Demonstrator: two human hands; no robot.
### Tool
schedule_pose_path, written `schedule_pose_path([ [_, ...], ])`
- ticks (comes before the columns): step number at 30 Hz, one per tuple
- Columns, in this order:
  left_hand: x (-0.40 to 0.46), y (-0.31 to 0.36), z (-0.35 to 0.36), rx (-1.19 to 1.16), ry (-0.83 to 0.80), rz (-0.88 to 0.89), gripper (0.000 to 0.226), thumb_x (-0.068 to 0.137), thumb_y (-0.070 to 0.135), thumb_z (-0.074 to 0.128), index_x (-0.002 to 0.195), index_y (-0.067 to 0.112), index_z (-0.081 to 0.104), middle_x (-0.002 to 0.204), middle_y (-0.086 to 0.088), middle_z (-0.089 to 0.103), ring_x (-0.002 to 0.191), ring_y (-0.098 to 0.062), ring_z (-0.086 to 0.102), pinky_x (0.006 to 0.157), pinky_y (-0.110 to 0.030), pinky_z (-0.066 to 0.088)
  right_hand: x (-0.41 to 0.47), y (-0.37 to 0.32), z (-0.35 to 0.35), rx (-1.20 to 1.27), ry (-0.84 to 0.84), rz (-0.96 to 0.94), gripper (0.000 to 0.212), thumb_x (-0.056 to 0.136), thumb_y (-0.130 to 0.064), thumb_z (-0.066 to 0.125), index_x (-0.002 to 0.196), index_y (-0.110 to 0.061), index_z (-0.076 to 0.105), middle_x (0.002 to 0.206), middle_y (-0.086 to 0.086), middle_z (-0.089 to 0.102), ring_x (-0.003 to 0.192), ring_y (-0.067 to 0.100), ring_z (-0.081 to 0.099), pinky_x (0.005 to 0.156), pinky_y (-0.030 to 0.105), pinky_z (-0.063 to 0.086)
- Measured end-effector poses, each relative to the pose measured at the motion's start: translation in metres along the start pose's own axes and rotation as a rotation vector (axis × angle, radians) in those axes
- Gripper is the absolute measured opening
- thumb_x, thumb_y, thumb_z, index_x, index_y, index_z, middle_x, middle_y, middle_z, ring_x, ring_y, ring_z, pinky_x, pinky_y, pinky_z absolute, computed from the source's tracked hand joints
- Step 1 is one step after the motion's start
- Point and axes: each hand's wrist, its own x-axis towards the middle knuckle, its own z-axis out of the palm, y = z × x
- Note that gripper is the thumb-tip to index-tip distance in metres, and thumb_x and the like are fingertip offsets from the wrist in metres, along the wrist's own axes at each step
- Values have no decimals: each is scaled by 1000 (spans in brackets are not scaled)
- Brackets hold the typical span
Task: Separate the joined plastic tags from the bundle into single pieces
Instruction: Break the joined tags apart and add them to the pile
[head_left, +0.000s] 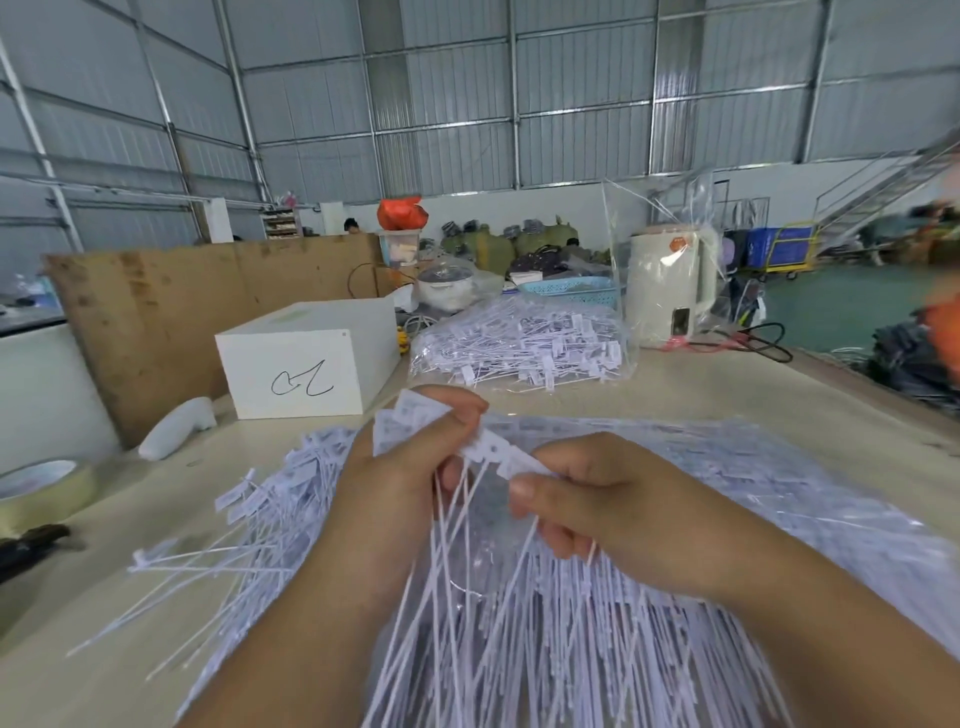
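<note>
Grip: both hands hold one joined strip of plastic tags raised above the table. Left hand pinches the flag ends, thumb over fingers; right hand is closed on the strip's near end, thin tails hanging down between the palms.

Step, as judged: snapping single tags off the strip. To do it well, keep the pinch points just beside each other at the joint, so that the twist breaks the link and not the tail.

Around: a loose pile of tags lies at left, and more tags cover the table under and right of the hands. A clear bag of tags sits beyond, beside a white box.
</note>
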Motion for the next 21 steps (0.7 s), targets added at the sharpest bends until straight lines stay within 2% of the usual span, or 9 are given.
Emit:
schedule_pose_path([
  [2, 3, -2, -4, -17, 49, -7, 10, 67, 24, 70, 76, 21, 73, 47, 2, 41, 47, -12, 42, 56, -30, 33, -1, 0, 0, 82, 40, -12, 40, 96, -40, 56, 68, -11, 52, 51, -9, 43, 51, 16, 38, 53, 31, 32],
  [5, -2, -4, 4, -139, 101, -49, 15, 68, 22, 69, 82, 19, 73, 47, 6, 45, 44, -8, 45, 52, -23, 40, 2, -7, 12, 166, 206, -16, 41, 99, -26, 55, 62, -14, 41, 49, -9, 29, 41, 10, 25, 41, 20, 23],
  [8, 0, 1, 1, -422, 93, -205, 10, 73, 17, 66, 80, 16, 73, 45, 6, 45, 36, -6, 46, 43, -17, 43, 10, -10, 18, 257, 475, 19, 46, 98, -25, 54, 56, -15, 41, 41, -10, 32, 34, 4, 30, 36, 14, 28],
  [10, 5, 6, -6, -522, 93, -230, 7, 76, 16, 63, 80, 15, 70, 46, 6, 41, 36, -4, 43, 40, -16, 41, 10, -10, 12, 298, 542, 21, 47, 98, -29, 53, 54, -19, 43, 43, -6, 36, 38, 11, 34, 41, 21, 32],
  [12, 8, 9, -10, -436, 105, -186, 8, 76, 16, 64, 82, 17, 68, 50, 4, 41, 39, -5, 41, 44, -18, 40, 5, -11, 10, 275, 409, -27, 41, 97, -30, 53, 59, -17, 47, 46, -8, 39, 43, 10, 36, 47, 24, 32],
  [15, 1, 6, -1, -224, 35, -107, 16, 64, 18, 73, 81, 19, 72, 61, -10, 41, 60, -26, 47, 67, -34, 42, -1, -12, 19, 131, 177, -55, 16, 97, -29, 56, 86, -18, 53, 47, -15, 50, 44, 0, 42, 49, 16, 34],
  [17, -4, 4, 3, -224, -65, -114, 19, 63, 13, 76, 80, 20, 73, 54, -8, 41, 58, -26, 51, 61, -33, 48, 0, -12, 21, 130, 120, -56, 14, 96, -29, 58, 93, -19, 47, 51, -18, 55, 48, 2, 42, 49, 16, 34],
  [19, -7, 6, 3, -234, -132, -127, 15, 65, 21, 71, 80, 21, 73, 47, 0, 39, 49, -18, 52, 52, -30, 51, 0, -12, 18, 138, 111, -36, 16, 94, -31, 59, 96, -22, 46, 56, -19, 59, 51, 2, 44, 50, 15, 35],
  [21, -8, 8, 0, -194, -181, -132, 18, 62, 26, 72, 79, 20, 73, 46, -1, 37, 45, -17, 51, 47, -29, 50, -1, -13, 16, 125, 117, -25, 16, 93, -35, 61, 97, -23, 51, 56, -17, 59, 51, 1, 47, 51, 17, 36],
])
